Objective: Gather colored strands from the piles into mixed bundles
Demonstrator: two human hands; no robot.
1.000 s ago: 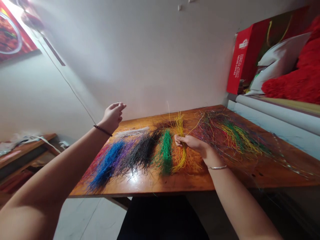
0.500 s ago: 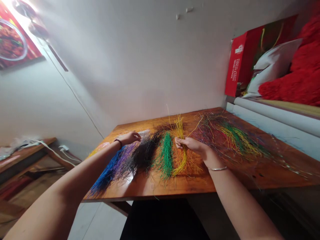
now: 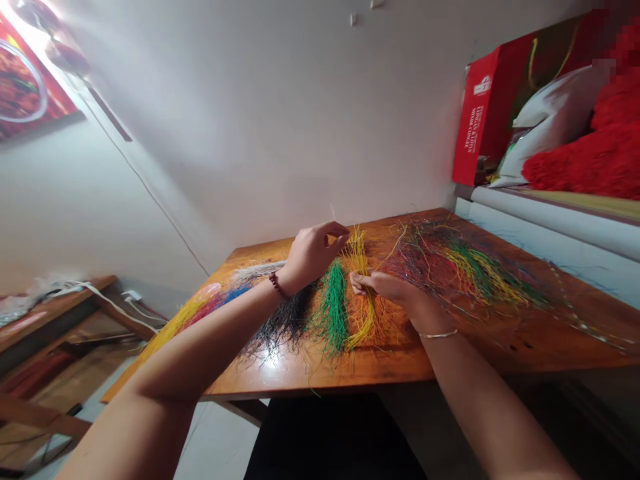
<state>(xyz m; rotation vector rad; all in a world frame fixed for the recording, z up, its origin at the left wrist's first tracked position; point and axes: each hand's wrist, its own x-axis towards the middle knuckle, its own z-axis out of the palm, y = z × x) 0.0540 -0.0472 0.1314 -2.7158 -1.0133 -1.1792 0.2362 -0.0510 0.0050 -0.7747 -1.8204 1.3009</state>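
My right hand (image 3: 373,283) is closed around a bundle of yellow strands (image 3: 369,313), holding it upright over the table. The strands fan out above and below the fist. My left hand (image 3: 320,250) is raised just left of the bundle's top, thumb and fingers pinched together close to the yellow ends. What sits in that pinch, if anything, is too small to make out. One thin strand (image 3: 333,212) sticks up behind the left hand. Beneath the yellow bundle lie orange strands (image 3: 387,327); green strands (image 3: 333,310) are just to the left.
Black strands (image 3: 285,323), blue strands (image 3: 237,292) and yellow strands (image 3: 173,321) lie leftward on the wooden table (image 3: 310,377). A mixed-colour pile (image 3: 470,267) spreads on the right. Beyond it, a red box (image 3: 475,123) and red fluffy material (image 3: 585,163) stand on a ledge.
My left hand has moved right, from above the black strands to the top of the yellow bundle. My right hand keeps its hold in about the same place.
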